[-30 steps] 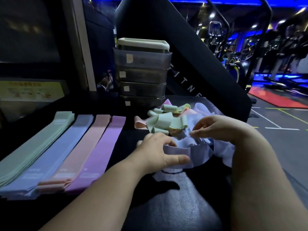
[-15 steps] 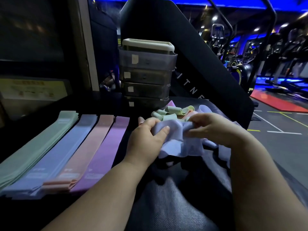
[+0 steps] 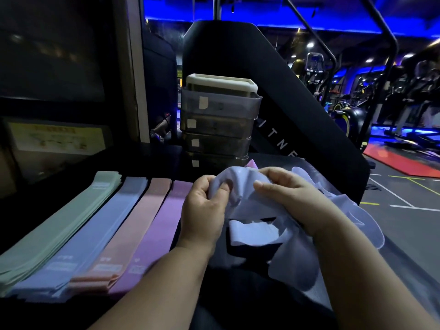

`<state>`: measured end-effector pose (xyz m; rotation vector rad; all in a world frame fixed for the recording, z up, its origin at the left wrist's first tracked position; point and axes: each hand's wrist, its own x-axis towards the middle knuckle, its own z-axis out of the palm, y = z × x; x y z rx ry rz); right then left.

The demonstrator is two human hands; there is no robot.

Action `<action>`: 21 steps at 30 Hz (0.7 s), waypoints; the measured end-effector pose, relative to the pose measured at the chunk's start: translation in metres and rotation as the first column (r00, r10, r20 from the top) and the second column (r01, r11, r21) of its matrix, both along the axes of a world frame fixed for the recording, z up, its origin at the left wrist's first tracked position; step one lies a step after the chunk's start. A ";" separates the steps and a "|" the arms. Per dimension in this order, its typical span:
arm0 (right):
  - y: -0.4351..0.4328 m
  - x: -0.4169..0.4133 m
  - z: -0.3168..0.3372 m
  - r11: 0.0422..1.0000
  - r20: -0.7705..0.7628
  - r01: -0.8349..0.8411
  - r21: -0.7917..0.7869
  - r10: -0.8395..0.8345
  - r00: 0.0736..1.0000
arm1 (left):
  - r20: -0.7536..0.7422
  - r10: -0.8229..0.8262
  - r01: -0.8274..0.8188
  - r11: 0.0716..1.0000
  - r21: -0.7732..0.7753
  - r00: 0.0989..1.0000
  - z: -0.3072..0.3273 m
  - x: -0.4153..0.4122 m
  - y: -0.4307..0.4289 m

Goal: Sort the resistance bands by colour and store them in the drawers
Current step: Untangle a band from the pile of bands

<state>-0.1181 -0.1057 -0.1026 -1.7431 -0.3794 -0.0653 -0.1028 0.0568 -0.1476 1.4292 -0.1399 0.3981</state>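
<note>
Both hands hold a crumpled pale blue resistance band point(image 3: 240, 186) lifted above the dark surface; my left hand point(image 3: 204, 208) pinches its left part and my right hand point(image 3: 288, 194) grips its right part. More pale blue bands point(image 3: 297, 258) hang and trail below and to the right. Four flat sorted stacks lie at left: green point(image 3: 62, 229), blue point(image 3: 95, 234), peach point(image 3: 133, 229) and purple point(image 3: 159, 232). A small stack of translucent drawers point(image 3: 219, 120), all shut, stands behind the hands. The loose mixed pile behind is hidden by the hands.
The dark work surface point(image 3: 238, 294) ends at right, where the gym floor point(image 3: 404, 198) lies below. A black machine panel point(image 3: 297, 110) rises behind the drawers. A pillar point(image 3: 131, 67) and a yellow notice point(image 3: 57, 139) stand at the back left.
Both hands picked the pale blue band up from the pile and raised it, bunching it between them. The view tilted up slightly.
</note>
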 end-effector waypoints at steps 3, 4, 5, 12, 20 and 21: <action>0.005 0.000 -0.003 0.993 0.004 0.026 -0.115 -0.026 1.000 | 0.015 -0.002 0.001 1.000 0.025 1.000 0.001 -0.001 0.000; 0.006 0.000 -0.003 0.985 0.019 0.059 -0.163 -0.057 0.998 | 0.014 -0.002 0.002 0.999 0.041 1.000 0.001 -0.001 0.000; 0.007 0.001 -0.003 0.972 0.041 0.097 -0.213 -0.091 0.995 | 0.014 -0.003 0.002 0.998 0.058 1.000 0.000 -0.002 0.001; 0.004 0.009 -0.007 0.932 0.121 0.231 -0.281 -0.204 0.971 | 0.059 0.007 -0.015 0.991 0.136 0.998 -0.003 -0.002 0.002; -0.004 0.012 -0.007 0.843 0.235 0.366 -0.394 -0.292 0.927 | 0.079 -0.014 -0.004 0.973 0.230 0.997 -0.002 -0.003 0.001; -0.004 0.013 -0.007 0.845 0.234 0.390 -0.365 -0.323 0.917 | 0.080 -0.033 0.012 0.969 0.248 0.996 -0.003 -0.004 0.001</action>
